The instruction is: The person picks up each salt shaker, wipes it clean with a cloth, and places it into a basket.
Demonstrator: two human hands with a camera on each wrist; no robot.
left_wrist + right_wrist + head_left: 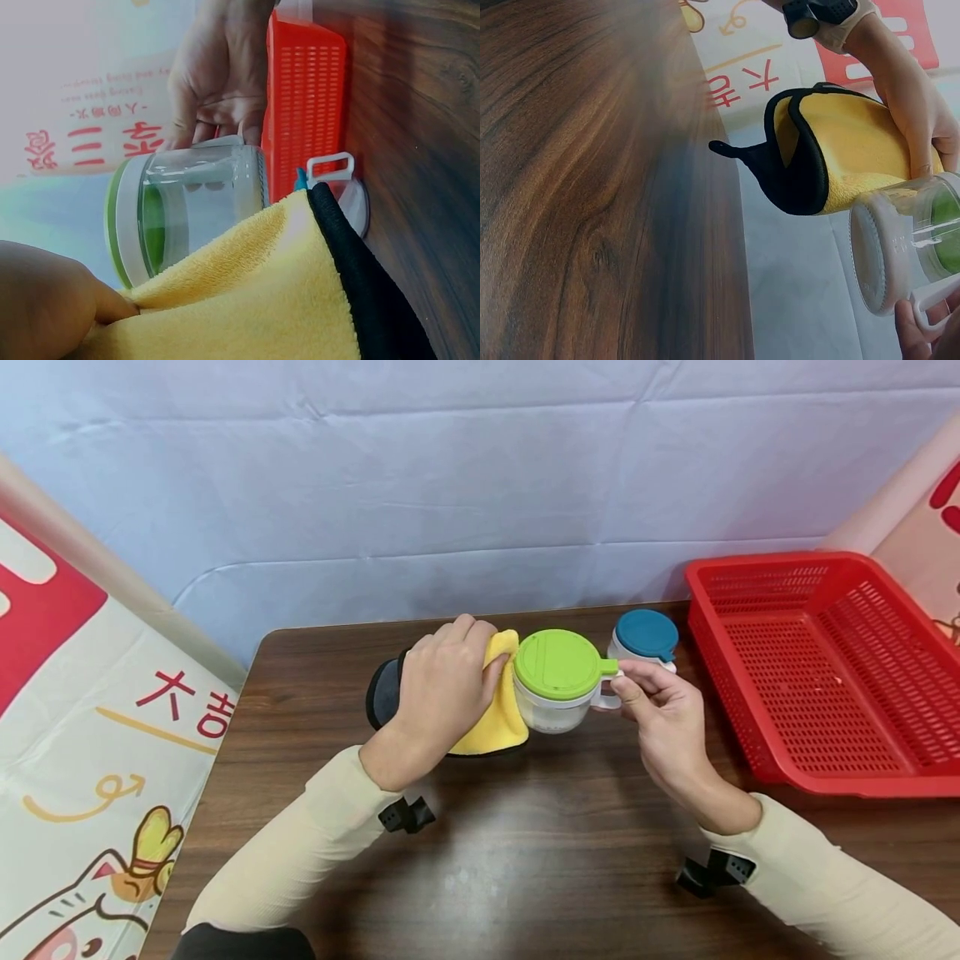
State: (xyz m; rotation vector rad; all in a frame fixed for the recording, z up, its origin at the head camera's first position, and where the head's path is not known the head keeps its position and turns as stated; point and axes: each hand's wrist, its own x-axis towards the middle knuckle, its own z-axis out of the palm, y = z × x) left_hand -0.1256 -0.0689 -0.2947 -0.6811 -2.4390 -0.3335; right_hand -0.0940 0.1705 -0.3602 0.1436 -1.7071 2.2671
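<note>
A clear jar with a green lid [558, 664] is held above the wooden table by its white handle, which my right hand [671, 718] pinches between thumb and fingers. My left hand [446, 685] grips a yellow cloth [495, 718] with a dark backing and black edge, and the cloth touches the jar's left side. In the left wrist view the cloth [247, 300] hangs in front of part of the jar [202, 202]. From the right wrist the jar's base [877, 255] shows, with my left hand [919, 112] behind on the cloth [855, 150].
Behind my right hand a second jar with a blue lid [647, 635] stands near the table's back edge. A red perforated basket [847, 677] sits at the right. The wooden table [525, 860] ends at a pale cloth backdrop [450, 485].
</note>
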